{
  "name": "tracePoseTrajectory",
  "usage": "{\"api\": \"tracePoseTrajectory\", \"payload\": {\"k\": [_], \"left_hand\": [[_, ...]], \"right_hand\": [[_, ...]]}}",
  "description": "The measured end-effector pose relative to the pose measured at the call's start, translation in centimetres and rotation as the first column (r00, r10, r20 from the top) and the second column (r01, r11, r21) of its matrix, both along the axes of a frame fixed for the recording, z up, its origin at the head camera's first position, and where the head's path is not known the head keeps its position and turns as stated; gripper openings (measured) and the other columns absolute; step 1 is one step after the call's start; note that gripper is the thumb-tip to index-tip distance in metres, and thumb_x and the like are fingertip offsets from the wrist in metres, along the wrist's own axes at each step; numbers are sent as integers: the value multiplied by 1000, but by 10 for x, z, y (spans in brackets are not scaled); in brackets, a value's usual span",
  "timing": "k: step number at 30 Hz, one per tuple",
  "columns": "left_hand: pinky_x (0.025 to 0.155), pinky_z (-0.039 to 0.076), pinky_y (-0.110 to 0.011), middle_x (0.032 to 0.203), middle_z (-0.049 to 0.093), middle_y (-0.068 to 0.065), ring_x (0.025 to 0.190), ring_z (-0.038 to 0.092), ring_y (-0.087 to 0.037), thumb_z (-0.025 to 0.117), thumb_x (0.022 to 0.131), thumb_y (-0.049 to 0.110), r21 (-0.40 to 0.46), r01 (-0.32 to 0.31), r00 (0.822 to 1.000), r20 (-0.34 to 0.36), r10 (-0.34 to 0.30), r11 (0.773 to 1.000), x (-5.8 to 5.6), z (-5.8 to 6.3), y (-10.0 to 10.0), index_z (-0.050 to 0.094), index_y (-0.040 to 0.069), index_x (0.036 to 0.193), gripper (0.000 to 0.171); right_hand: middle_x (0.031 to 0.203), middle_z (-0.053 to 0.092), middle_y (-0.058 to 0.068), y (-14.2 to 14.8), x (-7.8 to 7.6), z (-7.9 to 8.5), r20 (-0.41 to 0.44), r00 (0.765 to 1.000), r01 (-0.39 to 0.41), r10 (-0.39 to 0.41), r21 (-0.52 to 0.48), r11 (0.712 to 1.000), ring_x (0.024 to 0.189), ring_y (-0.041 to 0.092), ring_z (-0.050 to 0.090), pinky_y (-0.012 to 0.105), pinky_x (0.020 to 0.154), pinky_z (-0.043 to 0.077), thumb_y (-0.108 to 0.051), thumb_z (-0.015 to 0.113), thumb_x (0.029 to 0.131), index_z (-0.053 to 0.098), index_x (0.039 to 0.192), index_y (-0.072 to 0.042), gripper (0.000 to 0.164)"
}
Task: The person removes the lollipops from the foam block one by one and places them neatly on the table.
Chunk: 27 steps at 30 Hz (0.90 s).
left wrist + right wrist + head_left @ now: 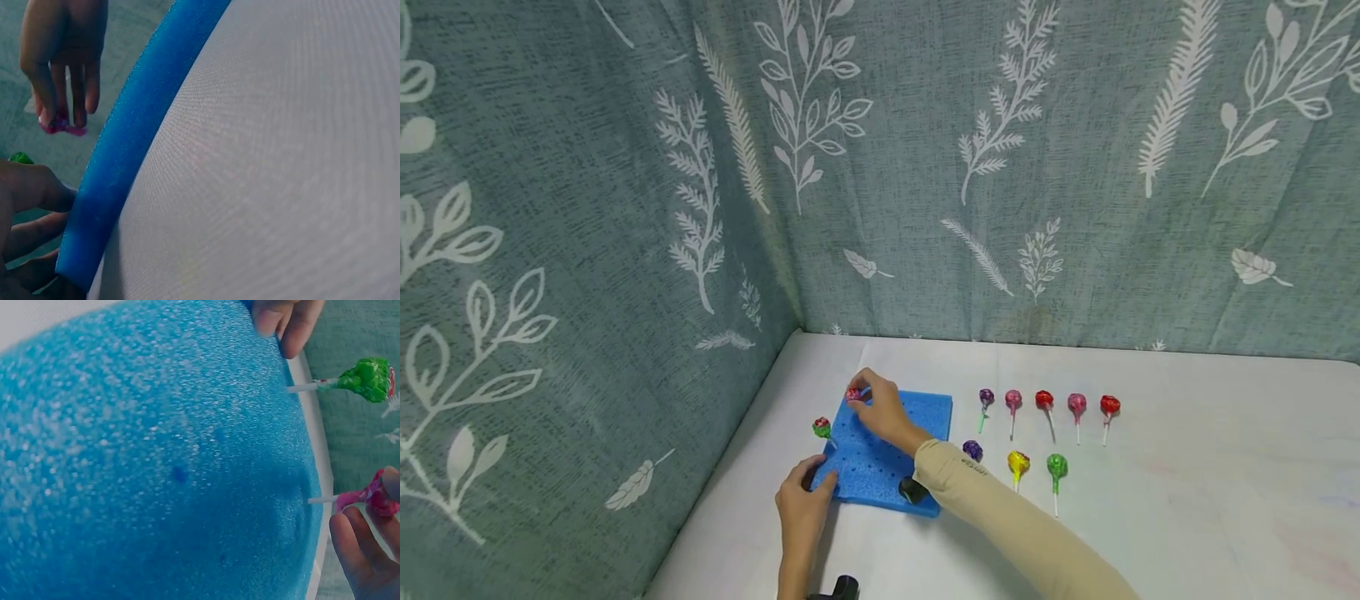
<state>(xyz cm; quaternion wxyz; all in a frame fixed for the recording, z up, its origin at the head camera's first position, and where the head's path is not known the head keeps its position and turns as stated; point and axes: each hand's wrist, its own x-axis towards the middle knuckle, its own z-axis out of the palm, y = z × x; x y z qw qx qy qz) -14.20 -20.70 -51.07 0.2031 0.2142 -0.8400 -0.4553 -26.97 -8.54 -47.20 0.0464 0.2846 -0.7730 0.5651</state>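
A blue foam board [868, 471] dotted with small holes lies on the white table. My left hand [803, 504] grips its near left corner, thumb and fingers on either side of the edge. Over the far left part of the board, my right hand [882, 412] pinches a pink lollipop [378, 499] by its wrapped head. The white stick points down at the board, its lower end at the foam near the edge; how deep it goes I cannot tell. Between the two hands, a green and red lollipop [367, 380] stands upright in the board's left edge.
Right of the board lie several lollipops in two rows, among them a red one [1109, 406], a yellow one [1018, 463] and a green one [1057, 467]. A purple one [972, 450] is partly behind the right sleeve. Leaf-patterned curtains [910, 275] border the table behind and left.
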Motion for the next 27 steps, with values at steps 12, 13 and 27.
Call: {"api": "tracePoseTrajectory", "payload": {"k": [12, 13, 27], "left_hand": [[95, 46, -47, 116, 62, -21, 113, 56, -38, 69, 80, 6, -11, 4, 1000, -5, -4, 1000, 1, 2, -2, 67, 0, 109, 30], [95, 46, -47, 116, 62, -21, 112, 57, -37, 70, 80, 6, -9, 8, 1000, -9, -8, 1000, 1, 2, -2, 67, 0, 109, 30], [95, 45, -50, 116, 62, -22, 113, 56, -38, 70, 80, 6, -19, 43, 998, -40, -44, 999, 1, 2, -4, 67, -1, 108, 29]], "right_hand": [[98, 64, 12, 7, 3, 26, 47, 992, 123, -117, -147, 981, 89, 27, 62, 43, 81, 53, -1, 66, 85, 60, 102, 1, 17], [97, 64, 12, 9, 4, 29, 46, 992, 124, -118, -154, 980, 89, 27, 62, 45, 81, 53, -1, 67, 85, 61, 102, 0, 18], [95, 65, 10, 48, 19, 52, 8, 990, 140, -141, -176, 974, 87, 22, 61, 38, 76, 55, -6, 70, 83, 63, 104, -3, 22]]}}
